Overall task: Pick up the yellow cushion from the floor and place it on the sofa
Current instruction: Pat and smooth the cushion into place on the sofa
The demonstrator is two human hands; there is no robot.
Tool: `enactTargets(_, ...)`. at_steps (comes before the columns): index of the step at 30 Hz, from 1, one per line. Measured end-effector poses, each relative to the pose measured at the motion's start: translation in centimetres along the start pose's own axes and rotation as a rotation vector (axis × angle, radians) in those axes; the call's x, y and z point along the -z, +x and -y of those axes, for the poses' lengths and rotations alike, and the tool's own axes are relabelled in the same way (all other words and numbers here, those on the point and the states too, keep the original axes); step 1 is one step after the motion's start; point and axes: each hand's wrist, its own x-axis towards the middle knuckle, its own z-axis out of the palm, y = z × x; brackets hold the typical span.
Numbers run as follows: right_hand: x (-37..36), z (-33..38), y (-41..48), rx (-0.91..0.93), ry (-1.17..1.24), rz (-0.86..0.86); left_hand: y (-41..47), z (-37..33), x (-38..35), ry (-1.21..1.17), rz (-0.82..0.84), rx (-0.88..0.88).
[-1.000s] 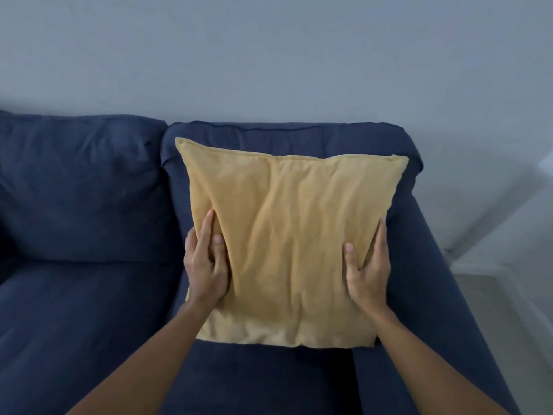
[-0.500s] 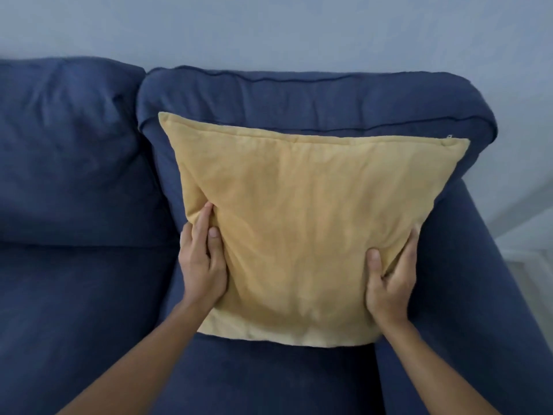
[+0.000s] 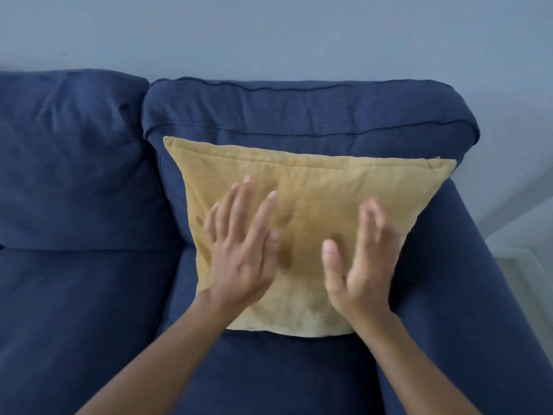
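Note:
The yellow cushion [image 3: 311, 187] stands on the seat of the dark blue sofa [image 3: 89, 310], leaning against the right back cushion near the right armrest. My left hand [image 3: 242, 250] is in front of the cushion's lower left part, fingers spread, holding nothing. My right hand [image 3: 362, 259] is in front of its lower right part, palm turned inward, fingers apart. Both hands are motion-blurred, so I cannot tell whether they touch the fabric. They hide part of the cushion's lower half.
The sofa's right armrest [image 3: 466, 295] runs along the right side. A second back cushion [image 3: 68, 163] fills the left. A pale wall [image 3: 269, 34] rises behind, and a strip of light floor with a white baseboard [image 3: 520, 256] shows at far right.
Both hands have let go of the cushion's side edges and moved inward over its front, fingers spread. The cushion now rests on the sofa against the backrest.

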Motion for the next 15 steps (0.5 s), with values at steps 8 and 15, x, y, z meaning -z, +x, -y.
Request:
enactTargets(8, -0.5, -8.8, 5.7, -0.087, -0.479, 0.416, 7.1, 9.8, -0.3, 0.398, 0.510, 0.023)
enactTargets(15, -1.0, -3.9, -0.8, -0.022, -0.274, 0.130, -1.3, 4.6, -0.6, 0.215, 0.132, 0.002)
